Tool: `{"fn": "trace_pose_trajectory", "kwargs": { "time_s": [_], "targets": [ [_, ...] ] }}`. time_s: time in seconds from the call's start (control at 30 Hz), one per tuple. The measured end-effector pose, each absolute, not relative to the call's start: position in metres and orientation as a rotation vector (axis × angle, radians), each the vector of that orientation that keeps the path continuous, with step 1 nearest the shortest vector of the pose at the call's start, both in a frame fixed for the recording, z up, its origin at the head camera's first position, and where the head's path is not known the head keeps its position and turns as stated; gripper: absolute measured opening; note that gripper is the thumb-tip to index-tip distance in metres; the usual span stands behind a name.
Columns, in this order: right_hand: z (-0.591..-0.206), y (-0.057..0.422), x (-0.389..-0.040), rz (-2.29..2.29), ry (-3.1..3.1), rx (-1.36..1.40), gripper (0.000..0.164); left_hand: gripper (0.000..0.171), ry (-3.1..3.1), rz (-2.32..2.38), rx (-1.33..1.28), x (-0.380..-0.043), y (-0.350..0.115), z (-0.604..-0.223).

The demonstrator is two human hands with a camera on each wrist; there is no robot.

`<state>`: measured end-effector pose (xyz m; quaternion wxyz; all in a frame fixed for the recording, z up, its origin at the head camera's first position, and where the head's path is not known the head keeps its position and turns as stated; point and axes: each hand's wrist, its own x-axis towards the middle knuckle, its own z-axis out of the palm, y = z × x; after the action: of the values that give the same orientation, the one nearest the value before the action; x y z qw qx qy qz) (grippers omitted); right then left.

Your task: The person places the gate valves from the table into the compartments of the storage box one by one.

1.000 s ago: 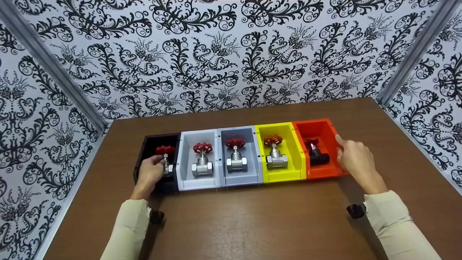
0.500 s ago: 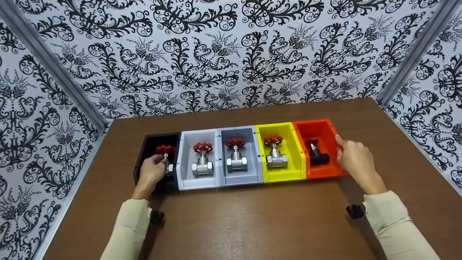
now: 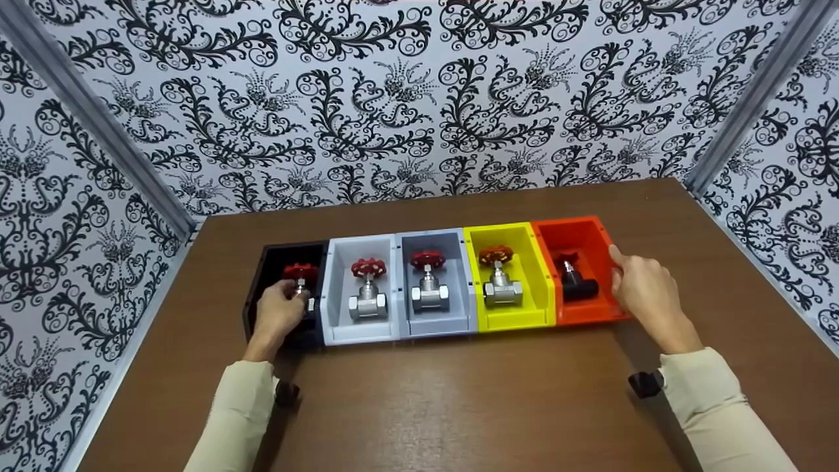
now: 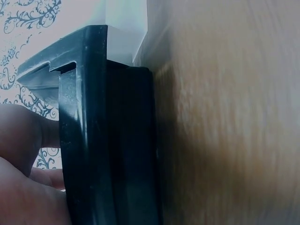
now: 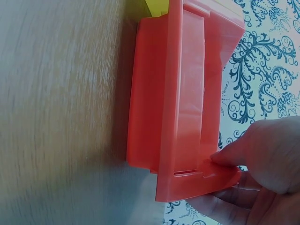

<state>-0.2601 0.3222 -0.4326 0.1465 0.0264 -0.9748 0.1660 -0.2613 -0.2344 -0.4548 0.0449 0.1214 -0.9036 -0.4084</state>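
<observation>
My left hand [image 3: 278, 311] reaches into the black bin [image 3: 257, 278] at the left end of the row. Its thumb and fingers pinch a gate valve [image 3: 300, 270] with a red handwheel, partly covering the metal body. In the left wrist view, the fingers [image 4: 23, 136] pass behind the black bin's wall [image 4: 84, 117]. My right hand [image 3: 649, 292] grips the side rim of the red bin [image 3: 593, 242] at the right end, thumb inside and fingers outside. Inside the red bin lies a valve with a black body [image 3: 578, 287] and a small dark red handwheel.
Between the end bins stand a white bin [image 3: 337, 288], a grey bin [image 3: 408, 246] and a yellow bin [image 3: 537, 262], joined side by side. Each holds a metal gate valve with a red or orange handwheel. Patterned walls [image 3: 419, 98] surround the brown table [image 3: 459, 406].
My left hand has shifted slightly right, its thumb now covering more of the valve in the black bin. The right hand and the row of bins stay almost in place.
</observation>
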Motion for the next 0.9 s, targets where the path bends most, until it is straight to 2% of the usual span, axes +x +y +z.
{"fn": "trace_pose_trajectory", "kwargs": {
  "time_s": [0.53,0.9],
  "targets": [
    [-0.4358,0.3196,-0.2637,0.484,-2.839,0.079,0.048,0.043,-2.762,-1.229,0.394,-0.2594,-0.2374,-0.4557],
    [-0.4388,0.3195,-0.2664,0.443,-2.818,0.103,0.044,0.049,-2.743,-1.166,0.312,-0.2579,-0.2358,-0.4515]
  ]
}}
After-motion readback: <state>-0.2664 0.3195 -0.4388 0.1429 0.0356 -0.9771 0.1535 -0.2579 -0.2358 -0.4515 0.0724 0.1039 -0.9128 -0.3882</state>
